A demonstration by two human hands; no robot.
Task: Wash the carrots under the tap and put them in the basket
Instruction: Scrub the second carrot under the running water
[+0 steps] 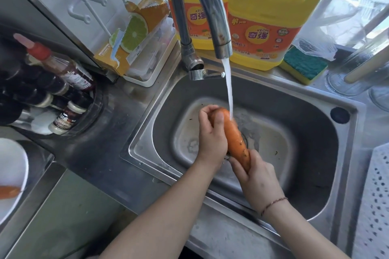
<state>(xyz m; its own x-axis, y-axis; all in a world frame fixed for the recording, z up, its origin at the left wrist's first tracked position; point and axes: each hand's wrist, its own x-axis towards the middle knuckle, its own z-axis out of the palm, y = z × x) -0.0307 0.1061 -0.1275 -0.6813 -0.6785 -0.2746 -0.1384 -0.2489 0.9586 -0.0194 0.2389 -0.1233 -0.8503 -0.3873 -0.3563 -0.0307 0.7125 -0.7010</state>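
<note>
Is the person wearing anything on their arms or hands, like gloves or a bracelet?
No gloves and no sleeves show: both forearms are bare. The right hand has a thin braided string bracelet, reddish-brown, around the wrist. The left hand wears nothing, and no rings show on the fingers.

carrot point(233, 136) held over the sink point(315, 99) middle, under the tap point(202, 6) at the sink's back edge | left hand point(211, 136) on its far end, right hand point(259, 183) on its near end | jugs point(267, 27) + sponge point(303, 65) behind sink | basket point(376, 195) right edge | plate point(12, 164) far left
</note>
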